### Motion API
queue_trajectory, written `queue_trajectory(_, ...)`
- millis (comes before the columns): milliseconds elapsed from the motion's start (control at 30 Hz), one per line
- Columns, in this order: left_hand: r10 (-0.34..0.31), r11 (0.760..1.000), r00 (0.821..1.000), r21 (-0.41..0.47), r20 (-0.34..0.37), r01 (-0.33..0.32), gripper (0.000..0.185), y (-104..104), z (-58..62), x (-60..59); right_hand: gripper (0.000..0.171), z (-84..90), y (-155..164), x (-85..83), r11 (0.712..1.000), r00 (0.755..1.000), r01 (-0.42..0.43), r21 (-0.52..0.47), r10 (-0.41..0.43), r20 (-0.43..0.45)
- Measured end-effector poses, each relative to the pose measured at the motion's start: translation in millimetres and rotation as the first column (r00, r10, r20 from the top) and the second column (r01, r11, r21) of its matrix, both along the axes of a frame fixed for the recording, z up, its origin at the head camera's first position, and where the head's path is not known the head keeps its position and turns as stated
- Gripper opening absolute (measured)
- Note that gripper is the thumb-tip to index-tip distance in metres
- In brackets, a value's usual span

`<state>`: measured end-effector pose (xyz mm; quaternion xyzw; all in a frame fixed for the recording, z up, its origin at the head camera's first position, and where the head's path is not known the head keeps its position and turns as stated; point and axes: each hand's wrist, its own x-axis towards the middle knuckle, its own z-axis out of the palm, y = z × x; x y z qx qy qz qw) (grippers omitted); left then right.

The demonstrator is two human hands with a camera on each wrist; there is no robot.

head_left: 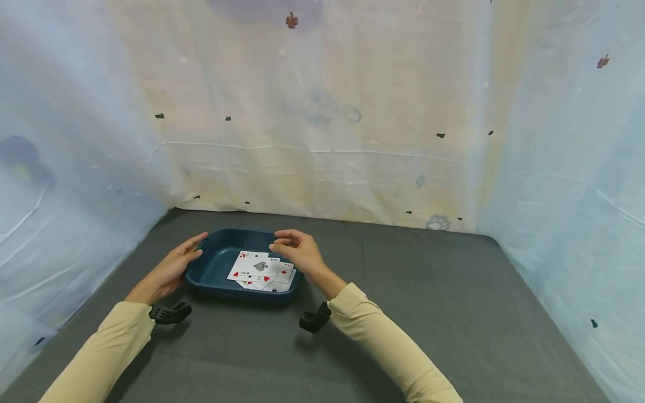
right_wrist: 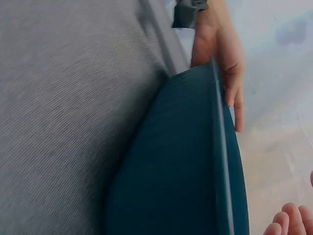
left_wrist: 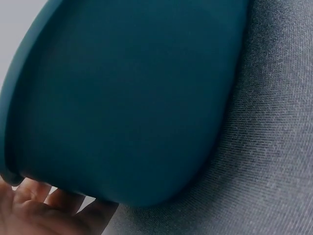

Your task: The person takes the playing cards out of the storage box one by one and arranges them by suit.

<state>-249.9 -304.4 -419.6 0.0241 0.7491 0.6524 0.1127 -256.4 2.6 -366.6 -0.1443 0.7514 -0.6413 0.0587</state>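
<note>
A dark blue, rounded rectangular tray [head_left: 215,271] stands on the grey cloth. Several playing cards [head_left: 252,263] lie overlapping face up in its right half, with a large spade on one and hearts and diamonds on others. At the tray's left end, my left hand [head_left: 173,270] holds the rim, its thumb at the top edge and its fingers [left_wrist: 61,203] against the outer wall. Above the right rear corner hovers my right hand [head_left: 302,254], fingers loosely bent. No card shows between those fingertips [right_wrist: 291,215]; only some of them appear in the right wrist view.
The grey cloth-covered table [head_left: 413,302] extends to the right and in front of the tray. A pale patterned curtain [head_left: 322,129] hangs along the back and both sides. Each wrist wears a black band [head_left: 314,318].
</note>
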Motion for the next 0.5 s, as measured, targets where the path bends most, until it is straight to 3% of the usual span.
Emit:
queue_trajectory(100,-0.004,1.0,1.0,0.0,-0.011,0.004,0.058,-0.7,-0.6,0.6,0.031,-13.9,-7.8,-12.3,1.0,1.0,0.014,0.0,-0.014,0.023)
queue_trajectory(500,-0.004,1.0,0.999,-0.006,-0.037,0.003,0.058,-0.2,-2.5,-1.0,0.035,-24.3,-31.7,-13.4,0.972,0.993,0.106,0.211,-0.115,0.03)
